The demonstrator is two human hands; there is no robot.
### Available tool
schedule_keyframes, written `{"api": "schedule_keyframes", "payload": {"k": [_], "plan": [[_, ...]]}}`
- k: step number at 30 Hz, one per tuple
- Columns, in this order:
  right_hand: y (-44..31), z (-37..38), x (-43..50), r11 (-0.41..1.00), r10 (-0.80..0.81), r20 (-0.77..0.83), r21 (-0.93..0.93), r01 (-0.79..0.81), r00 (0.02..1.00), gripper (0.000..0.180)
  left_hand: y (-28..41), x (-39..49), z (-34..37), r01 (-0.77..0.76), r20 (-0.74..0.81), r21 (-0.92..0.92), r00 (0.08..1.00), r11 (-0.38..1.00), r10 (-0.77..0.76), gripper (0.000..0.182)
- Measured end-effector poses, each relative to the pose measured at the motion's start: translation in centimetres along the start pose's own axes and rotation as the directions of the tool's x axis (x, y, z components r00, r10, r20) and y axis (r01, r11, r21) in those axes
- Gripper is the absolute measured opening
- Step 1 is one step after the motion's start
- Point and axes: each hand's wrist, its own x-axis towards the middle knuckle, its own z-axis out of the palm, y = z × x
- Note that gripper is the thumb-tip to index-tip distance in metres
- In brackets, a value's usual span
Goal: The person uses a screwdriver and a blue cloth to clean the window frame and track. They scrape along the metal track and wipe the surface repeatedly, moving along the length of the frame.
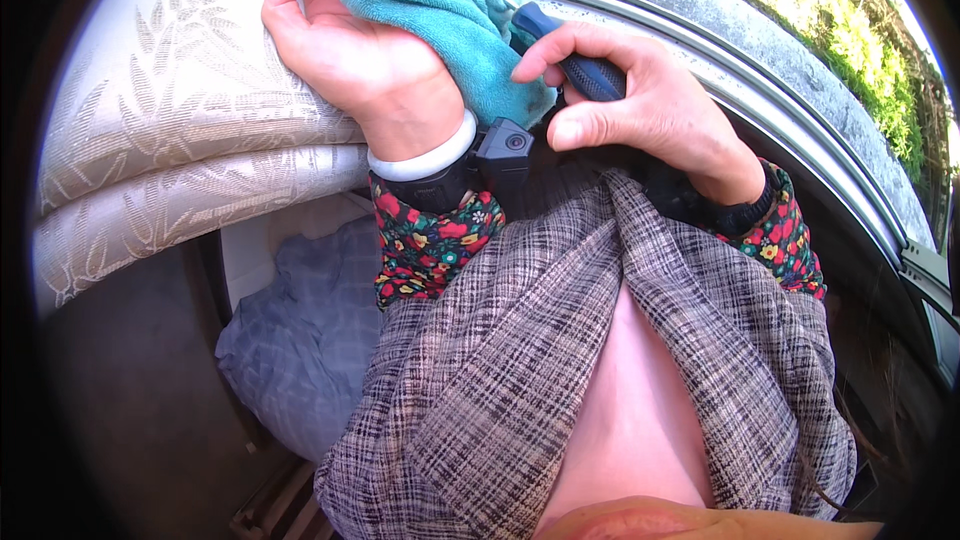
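Note:
A turquoise terry cloth lies bunched over the palm of my left hand, which is turned upward. Its curled fingers are at the cloth's edge, partly cut off by the top of the picture. In my right hand is a screwdriver with a blue and black handle. The metal shaft points up and left against the cloth, and its tip is hidden there. My right thumb stands apart from the handle, while the fingers curl around it.
Stacked patterned cushions stand at the left, beside my left hand. A metal sliding-window track and a concrete ledge curve along the right, with grass outside. Grey-blue checked fabric lies lower left. A small camera is strapped to my left wrist.

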Motion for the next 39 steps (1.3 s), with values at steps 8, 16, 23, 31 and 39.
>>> {"api": "schedule_keyframes", "payload": {"k": [8,16,23,31,39], "plan": [[1.0,2.1,1.4,0.928,-0.178,-0.116,-0.349,0.128,0.977,0.063,-0.9,3.8,0.7,0.027,-0.02,-0.072,0.999,0.997,-0.028,0.024],[2.6,1.7,1.1,0.987,-0.052,-0.066,0.146,0.061,0.996,0.038,-1.6,2.3,1.9,0.143,0.106,-0.133,0.986,0.981,-0.13,0.02],[2.3,1.0,0.5,0.956,0.015,0.098,0.291,-0.043,0.995,0.032,-1.0,2.5,2.0,0.154,0.142,0.029,0.977,0.988,-0.156,0.026],[2.0,-0.8,-0.8,0.996,-0.061,-0.113,0.056,0.068,0.992,0.033,0.1,-1.2,3.4,0.198,0.305,-0.178,0.942,0.964,-0.138,0.033],[-3.1,-6.5,-8.9,0.977,0.203,-0.256,-0.011,-0.213,0.945,0.058,5.0,-6.3,2.7,0.071,0.501,0.445,0.806,0.892,-0.314,0.04]]}}
